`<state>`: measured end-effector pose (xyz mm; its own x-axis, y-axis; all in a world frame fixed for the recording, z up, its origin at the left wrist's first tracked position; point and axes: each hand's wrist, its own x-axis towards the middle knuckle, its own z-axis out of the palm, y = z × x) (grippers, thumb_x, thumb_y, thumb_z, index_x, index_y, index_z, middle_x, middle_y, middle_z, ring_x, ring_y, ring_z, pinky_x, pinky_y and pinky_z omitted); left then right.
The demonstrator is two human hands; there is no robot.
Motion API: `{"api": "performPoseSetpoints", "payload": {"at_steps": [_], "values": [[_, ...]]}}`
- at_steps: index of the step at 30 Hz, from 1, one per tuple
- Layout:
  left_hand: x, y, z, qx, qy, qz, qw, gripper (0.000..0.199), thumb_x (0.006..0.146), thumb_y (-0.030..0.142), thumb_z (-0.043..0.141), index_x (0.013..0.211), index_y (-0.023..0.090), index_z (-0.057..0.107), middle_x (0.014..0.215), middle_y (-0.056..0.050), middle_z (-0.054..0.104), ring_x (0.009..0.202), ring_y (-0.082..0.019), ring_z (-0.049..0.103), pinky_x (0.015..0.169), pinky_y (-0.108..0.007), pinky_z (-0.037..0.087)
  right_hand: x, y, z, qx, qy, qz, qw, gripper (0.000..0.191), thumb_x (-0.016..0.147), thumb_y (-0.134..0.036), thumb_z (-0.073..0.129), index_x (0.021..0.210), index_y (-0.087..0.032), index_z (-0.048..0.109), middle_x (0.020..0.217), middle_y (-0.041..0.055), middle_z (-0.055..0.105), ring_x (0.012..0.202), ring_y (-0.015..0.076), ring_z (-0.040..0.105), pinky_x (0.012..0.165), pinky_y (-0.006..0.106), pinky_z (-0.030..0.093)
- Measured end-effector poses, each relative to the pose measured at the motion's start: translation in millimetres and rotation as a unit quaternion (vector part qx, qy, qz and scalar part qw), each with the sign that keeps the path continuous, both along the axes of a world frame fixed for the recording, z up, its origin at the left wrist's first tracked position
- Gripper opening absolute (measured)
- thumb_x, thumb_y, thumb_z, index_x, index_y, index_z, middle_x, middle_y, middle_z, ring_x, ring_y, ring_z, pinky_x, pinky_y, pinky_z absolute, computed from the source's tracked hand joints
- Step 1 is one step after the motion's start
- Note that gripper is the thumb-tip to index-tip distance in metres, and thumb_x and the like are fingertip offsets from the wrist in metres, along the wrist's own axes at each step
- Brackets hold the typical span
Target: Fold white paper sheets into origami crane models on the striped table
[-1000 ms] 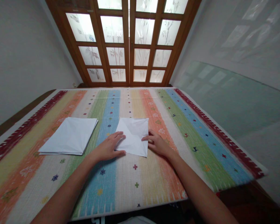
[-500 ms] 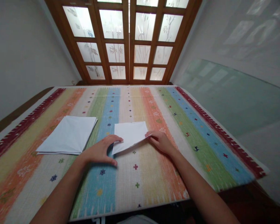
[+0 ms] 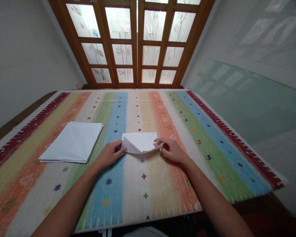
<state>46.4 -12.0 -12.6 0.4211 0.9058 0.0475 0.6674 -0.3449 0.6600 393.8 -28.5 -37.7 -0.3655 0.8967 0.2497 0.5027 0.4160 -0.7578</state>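
Note:
A folded sheet of white paper point(image 3: 141, 140) lies in front of me on the striped tablecloth, its near edge lifted and bent upward with creases in it. My left hand point(image 3: 111, 152) pinches the near left corner between thumb and fingers. At the near right corner, my right hand point(image 3: 171, 149) grips the paper the same way. Left of my left hand rests a stack of white folded papers point(image 3: 72, 141), which neither hand touches.
The striped tablecloth point(image 3: 160, 191) covers the table, its near edge close to my body. Beyond the far edge stand wooden doors point(image 3: 137, 62) with frosted panes. A pale glass panel point(image 3: 246, 98) leans along the right wall.
My left hand has closed from an open shape onto the paper's left corner. The paper's near edge has risen and buckled. The stack has stayed in place.

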Motion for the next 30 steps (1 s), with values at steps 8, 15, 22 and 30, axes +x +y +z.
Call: {"api": "performPoseSetpoints", "payload": {"at_steps": [8, 15, 22, 30], "values": [[2, 1, -2.7, 0.022, -0.018, 0.057, 0.998, 0.036, 0.096, 0.053, 0.052, 0.080, 0.021, 0.059, 0.074, -0.002, 0.067, 0.068, -0.021, 0.060, 0.070, -0.032, 0.046, -1, 1, -0.9, -0.017, -0.051, -0.035, 0.998, 0.027, 0.099, -0.039, 0.061, 0.085, -0.019, 0.074, 0.079, 0.0049, 0.075, 0.073, 0.0213, 0.067, 0.072, 0.032, 0.050], [10, 0, -6.5, 0.016, -0.017, 0.119, 0.993, 0.034, 0.095, 0.050, 0.051, 0.082, 0.021, 0.061, 0.072, -0.002, 0.066, 0.069, -0.022, 0.061, 0.067, -0.032, 0.044, -7, 3, -1.0, -0.012, -0.057, -0.089, 0.994, 0.034, 0.098, -0.040, 0.060, 0.070, -0.021, 0.056, 0.066, -0.0001, 0.062, 0.061, 0.0163, 0.054, 0.062, 0.027, 0.038], [8, 0, -6.2, -0.001, -0.007, 0.090, 0.996, 0.032, 0.088, 0.052, 0.065, 0.086, 0.020, 0.066, 0.077, -0.002, 0.068, 0.072, -0.022, 0.062, 0.071, -0.033, 0.048, -11, 2, -1.2, -0.010, -0.062, -0.134, 0.989, 0.027, 0.093, -0.035, 0.061, 0.071, -0.022, 0.052, 0.065, -0.0008, 0.059, 0.060, 0.0163, 0.052, 0.061, 0.028, 0.036], [3, 0, -5.6, 0.014, -0.023, 0.006, 1.000, 0.019, 0.093, 0.032, 0.059, 0.097, 0.022, 0.075, 0.106, -0.011, 0.076, 0.099, -0.028, 0.069, 0.095, -0.045, 0.055, -5, 0, -0.6, -0.008, -0.059, -0.067, 0.996, 0.010, 0.085, -0.022, 0.063, 0.077, -0.020, 0.059, 0.074, 0.0000, 0.060, 0.068, 0.0175, 0.053, 0.065, 0.028, 0.038]]}}
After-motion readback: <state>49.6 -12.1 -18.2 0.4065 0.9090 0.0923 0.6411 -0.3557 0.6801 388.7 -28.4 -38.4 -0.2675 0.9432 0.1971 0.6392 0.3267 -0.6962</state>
